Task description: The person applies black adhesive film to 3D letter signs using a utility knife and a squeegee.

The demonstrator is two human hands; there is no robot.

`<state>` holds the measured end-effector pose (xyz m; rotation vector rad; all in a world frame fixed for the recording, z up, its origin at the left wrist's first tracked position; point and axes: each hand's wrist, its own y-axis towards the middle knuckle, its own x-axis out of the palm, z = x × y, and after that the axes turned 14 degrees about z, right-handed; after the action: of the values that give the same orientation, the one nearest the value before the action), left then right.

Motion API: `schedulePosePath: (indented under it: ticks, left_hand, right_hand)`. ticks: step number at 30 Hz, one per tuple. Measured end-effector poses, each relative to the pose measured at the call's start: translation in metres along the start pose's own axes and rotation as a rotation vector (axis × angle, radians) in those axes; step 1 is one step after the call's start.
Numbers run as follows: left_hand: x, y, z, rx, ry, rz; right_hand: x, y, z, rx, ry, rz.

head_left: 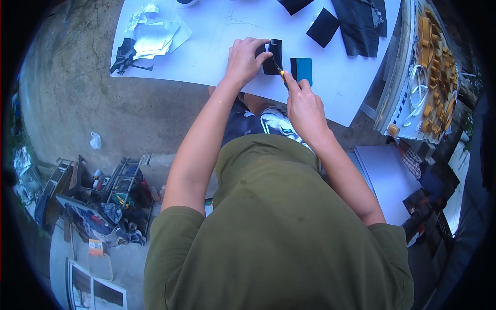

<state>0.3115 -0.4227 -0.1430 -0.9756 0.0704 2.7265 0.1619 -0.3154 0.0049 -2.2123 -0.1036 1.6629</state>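
On the white tabletop lies a small black piece, its upper end near the fingertips of my left hand. The left thumb and index finger press on it from the left, curved and apart. My right hand is closed around a yellow and black cutter, whose thin tip points up-left at the black piece. Just right of the piece lies a teal card with a black edge. Farther up and right is a black square.
Crumpled white paper and black scraps lie at the table's left. Dark cloth is at the upper right. Beyond the right edge, a tray holds yellow-brown pieces and a white cable.
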Motion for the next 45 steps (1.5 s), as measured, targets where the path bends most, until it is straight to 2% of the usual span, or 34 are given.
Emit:
schedulePosePath:
  ticks: [8, 17, 23, 26, 29, 32, 35, 40, 43, 45]
  left_hand:
    - [-0.002, 0.000, 0.000, -0.018, -0.015, -0.012]
    - [-0.002, 0.000, -0.002, -0.016, -0.024, -0.005]
    - [-0.004, -0.003, -0.005, -0.007, -0.101, 0.038]
    - [-0.015, -0.015, -0.001, -0.110, -0.183, 0.071]
    - [-0.034, -0.027, 0.004, 0.015, -0.100, -0.039]
    - [-0.039, -0.026, 0.010, 0.114, 0.049, -0.139]
    - [-0.030, -0.020, 0.005, 0.172, 0.087, -0.154]
    - [-0.020, -0.016, 0.007, 0.132, -0.015, -0.082]
    - [-0.030, -0.023, 0.024, 0.000, -0.150, 0.001]
    - [-0.044, -0.029, 0.042, -0.019, -0.170, 0.046]
  right_hand:
    - [0.001, -0.006, 0.001, 0.012, 0.004, -0.005]
    - [-0.003, -0.032, 0.009, 0.023, -0.030, -0.162]
    - [-0.027, -0.058, 0.020, 0.117, 0.066, -0.087]
    - [-0.016, -0.062, 0.042, 0.166, 0.294, 0.093]
    - [0.007, -0.057, 0.064, 0.234, 0.401, 0.248]
    - [0.027, -0.048, 0.069, 0.547, 0.707, 0.167]
    - [0.037, -0.037, 0.062, 0.683, 1.020, 0.148]
    - [0.031, -0.028, 0.044, 0.750, 1.214, 0.152]
    - [0.025, -0.021, 0.038, 0.794, 1.344, 0.151]
    - [0.014, -0.016, 0.031, 0.790, 1.416, 0.167]
